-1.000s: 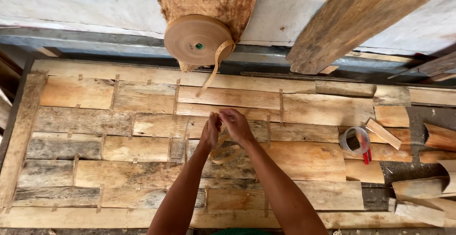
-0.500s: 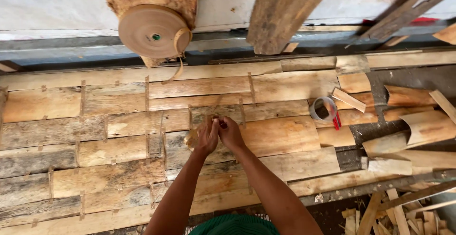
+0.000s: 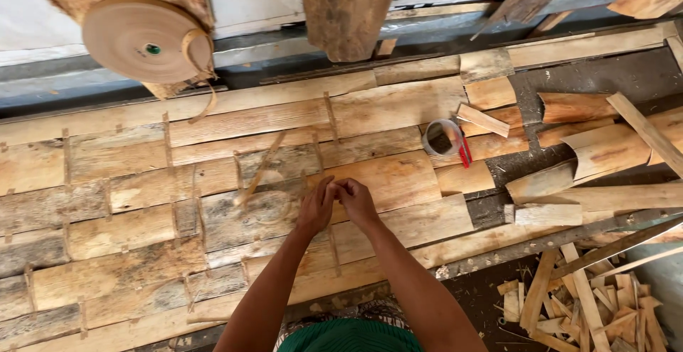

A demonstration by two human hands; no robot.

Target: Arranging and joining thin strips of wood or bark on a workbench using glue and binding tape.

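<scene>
Wooden veneer sheet (image 3: 398,181) covers the counter; your left hand (image 3: 315,208) & right hand (image 3: 356,201) meet at centre, fingertips pinched together on a thin tape strip (image 3: 260,174) trailing to 10 o'clock. Tape roll (image 3: 142,41) hangs at 11.

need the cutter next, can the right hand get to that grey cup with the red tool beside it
Probably yes. The right hand is at the veneer sheet, and the grey cup sits up and to its right on flat veneer with nothing standing between. The hand seems to pinch tape, though.
</scene>
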